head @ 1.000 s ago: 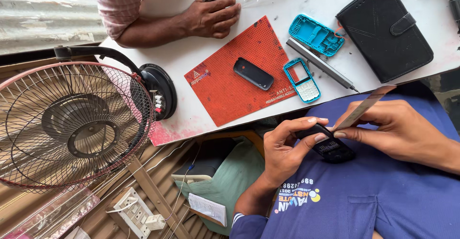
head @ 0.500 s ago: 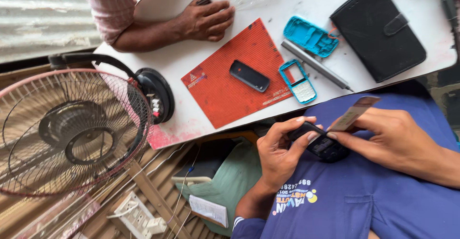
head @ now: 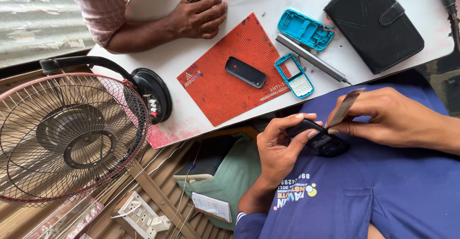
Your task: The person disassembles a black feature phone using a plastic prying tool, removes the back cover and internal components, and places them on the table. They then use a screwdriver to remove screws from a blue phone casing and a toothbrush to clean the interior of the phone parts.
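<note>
Below the edge of the white tabletop [head: 167, 66], over a blue shirt, the left hand [head: 278, 150] is closed around a small black phone [head: 320, 141], thumb and fingers clamped on its upper end. Just beside it, the right hand [head: 390, 117] pinches a thin flat card [head: 345, 107] between thumb and fingertips, the card's lower edge set against the phone's side. Up on the tabletop lies a red mat [head: 225, 90] with a dark phone back cover [head: 245, 72] resting on its middle. At the mat's right edge sits a blue phone front frame [head: 293, 75] with a keypad, and behind that a blue phone shell [head: 305, 29], hollow side up. Between the frame and the shell a grey screwdriver [head: 311, 58] lies at a slant, and a black wallet case [head: 373, 23] is near the far right corner. Another person's hand [head: 199, 16] rests on the far side of the tabletop, curled over a small dark object. To the left, off the tabletop, stands a pink-caged fan [head: 67, 133], and a white power strip [head: 141, 215] lies on the surface below it.
</note>
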